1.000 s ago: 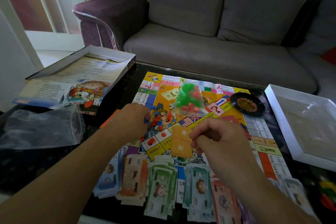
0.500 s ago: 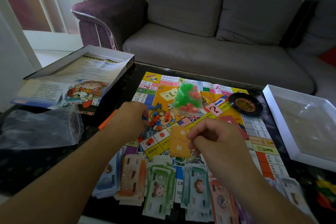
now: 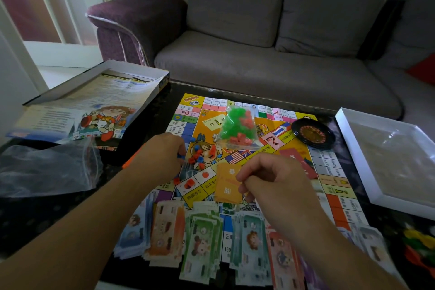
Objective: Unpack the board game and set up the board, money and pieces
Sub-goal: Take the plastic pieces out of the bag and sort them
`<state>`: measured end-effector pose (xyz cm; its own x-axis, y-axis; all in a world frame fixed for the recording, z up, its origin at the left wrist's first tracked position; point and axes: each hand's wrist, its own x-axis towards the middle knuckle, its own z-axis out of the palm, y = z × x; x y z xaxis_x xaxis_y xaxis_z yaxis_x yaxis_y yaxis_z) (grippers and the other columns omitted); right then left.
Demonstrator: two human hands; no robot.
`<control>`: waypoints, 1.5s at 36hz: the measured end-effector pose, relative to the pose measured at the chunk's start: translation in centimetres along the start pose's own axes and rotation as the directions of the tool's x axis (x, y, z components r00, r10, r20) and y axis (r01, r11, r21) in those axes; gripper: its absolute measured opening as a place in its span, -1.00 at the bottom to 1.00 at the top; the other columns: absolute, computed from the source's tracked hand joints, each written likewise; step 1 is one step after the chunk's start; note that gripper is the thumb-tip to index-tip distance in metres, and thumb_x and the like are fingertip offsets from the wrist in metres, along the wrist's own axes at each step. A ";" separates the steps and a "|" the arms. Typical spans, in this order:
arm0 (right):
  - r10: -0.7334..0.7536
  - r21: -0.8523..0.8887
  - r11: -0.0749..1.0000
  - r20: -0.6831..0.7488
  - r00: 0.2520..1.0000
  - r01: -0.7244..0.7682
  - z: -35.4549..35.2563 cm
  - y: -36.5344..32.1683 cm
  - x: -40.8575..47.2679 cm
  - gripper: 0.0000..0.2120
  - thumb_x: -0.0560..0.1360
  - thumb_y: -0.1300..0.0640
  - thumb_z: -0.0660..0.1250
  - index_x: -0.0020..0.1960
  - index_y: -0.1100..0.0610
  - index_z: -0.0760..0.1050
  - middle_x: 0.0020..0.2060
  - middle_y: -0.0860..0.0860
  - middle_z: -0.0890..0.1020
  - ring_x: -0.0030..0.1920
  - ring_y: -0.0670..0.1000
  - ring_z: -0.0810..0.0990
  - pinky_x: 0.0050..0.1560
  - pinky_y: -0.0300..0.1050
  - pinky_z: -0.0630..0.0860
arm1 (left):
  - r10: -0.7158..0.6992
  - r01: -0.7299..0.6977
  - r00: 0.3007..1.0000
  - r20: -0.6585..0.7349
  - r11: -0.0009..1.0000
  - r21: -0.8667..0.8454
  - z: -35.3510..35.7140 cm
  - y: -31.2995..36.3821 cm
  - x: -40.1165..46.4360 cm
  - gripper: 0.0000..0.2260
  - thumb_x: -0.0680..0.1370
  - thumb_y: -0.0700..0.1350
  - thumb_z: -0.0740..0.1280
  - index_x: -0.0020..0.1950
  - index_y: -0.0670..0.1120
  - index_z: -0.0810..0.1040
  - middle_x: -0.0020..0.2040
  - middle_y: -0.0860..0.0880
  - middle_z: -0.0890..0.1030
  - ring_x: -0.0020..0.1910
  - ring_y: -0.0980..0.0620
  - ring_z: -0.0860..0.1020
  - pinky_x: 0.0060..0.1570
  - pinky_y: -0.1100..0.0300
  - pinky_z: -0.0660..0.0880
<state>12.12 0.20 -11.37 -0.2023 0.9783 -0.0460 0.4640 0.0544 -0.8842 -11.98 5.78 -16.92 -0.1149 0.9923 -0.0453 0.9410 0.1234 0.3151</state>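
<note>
Head view shows the setup well along: the board [image 3: 237, 139] lies unfolded on the dark table [image 3: 47, 214], banknote stacks [image 3: 202, 240] fanned along its near edge, a roulette wheel [image 3: 313, 134] at its right side. Sorting remains: a sealed bag of green and red houses [image 3: 237, 128] sits mid-board, loose red and blue pieces [image 3: 200, 155] just left of it. The left hand [image 3: 162, 155] curls over those pieces, seemingly pinching a blue one; the right hand [image 3: 270, 181] pinches an orange card stack [image 3: 229, 182].
</note>
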 end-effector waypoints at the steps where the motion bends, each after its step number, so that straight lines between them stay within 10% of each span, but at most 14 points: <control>1: 0.003 -0.002 1.000 0.002 1.000 -0.003 0.0 0.0 0.0 -0.62 0.50 0.41 0.32 -0.24 -0.05 0.65 -0.30 0.00 0.71 -0.27 -0.09 0.69 -0.14 -0.07 0.59 | -0.007 0.007 1.000 0.013 1.000 0.028 -0.1 0.2 0.0 -0.84 0.63 -0.13 0.41 0.20 -0.04 0.66 0.23 -0.07 0.60 0.21 -0.05 0.57 0.26 0.03 0.57; 22: 0.013 -0.019 1.000 0.019 1.000 -0.013 0.2 0.1 -0.2 -0.64 0.50 0.41 0.34 -0.24 -0.01 0.66 -0.29 0.00 0.71 -0.27 -0.08 0.70 -0.09 -0.01 0.66 | -0.091 0.089 0.996 -0.010 0.992 -0.090 -0.1 0.6 -0.2 -0.83 0.62 -0.22 0.40 0.19 -0.04 0.56 0.18 -0.08 0.61 0.16 -0.07 0.58 0.20 -0.04 0.62; 28: 0.012 -0.009 1.000 0.024 1.000 -0.012 0.3 0.3 0.1 -0.63 0.50 0.42 0.34 -0.24 -0.02 0.66 -0.30 -0.01 0.72 -0.26 -0.08 0.70 -0.10 -0.04 0.65 | -0.120 0.076 0.988 -0.093 0.921 -0.383 -0.9 -0.3 -0.2 -0.89 0.60 -0.19 0.44 0.05 0.01 0.62 0.02 0.05 0.65 -0.03 0.13 0.59 -0.06 0.27 0.52; 31: 0.014 -0.003 1.000 0.035 0.999 -0.014 0.6 0.7 0.3 -0.62 0.50 0.43 0.34 -0.24 -0.02 0.67 -0.29 0.00 0.72 -0.25 -0.07 0.71 -0.09 0.01 0.68 | -0.194 0.127 0.980 -0.037 0.761 -0.637 -2.2 -0.2 -0.3 -0.90 0.59 -0.18 0.45 0.08 -0.02 0.64 -0.01 0.02 0.68 -0.08 0.10 0.66 -0.29 0.36 0.49; 37: 0.022 0.030 0.999 0.062 0.998 -0.024 0.9 0.9 0.8 -0.63 0.53 0.43 0.31 -0.24 0.02 0.66 -0.28 0.01 0.72 -0.26 -0.07 0.70 -0.16 -0.08 0.69 | -0.143 0.296 0.945 0.295 -0.013 -0.955 -3.5 1.6 -1.8 -0.82 0.62 -0.31 0.35 0.20 -0.20 0.64 0.17 -0.14 0.66 0.09 -0.03 0.67 -0.09 0.21 0.68; 47: -0.065 0.096 0.993 -0.025 0.998 0.067 0.9 0.6 1.2 -0.80 0.56 0.00 0.49 0.12 -0.18 0.53 -0.09 -0.15 0.69 -0.17 -0.06 0.74 -0.18 -0.07 0.71 | 0.142 0.344 0.934 0.327 -0.117 -0.932 -0.9 7.6 -4.5 -0.80 0.60 -0.27 0.37 0.20 -0.25 0.66 0.13 -0.19 0.73 0.07 -0.06 0.72 0.05 0.15 0.69; 54: -0.085 0.168 0.980 -0.124 0.989 0.105 0.1 1.1 1.4 -0.85 0.57 0.24 0.49 0.04 0.01 0.65 -0.24 -0.02 0.71 -0.27 -0.03 0.74 -0.26 -0.17 0.67 | 0.127 0.334 0.941 0.314 -0.197 -0.922 -0.7 8.8 -5.0 -0.78 0.61 -0.31 0.36 0.24 -0.28 0.63 0.15 -0.22 0.72 0.12 -0.09 0.72 -0.02 0.20 0.66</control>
<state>12.28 1.64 -12.43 -0.1328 0.9873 0.0870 0.2888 0.1226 -0.9495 -3.32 1.92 -13.26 0.1107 0.9475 -0.3000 -0.5174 0.3127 0.7966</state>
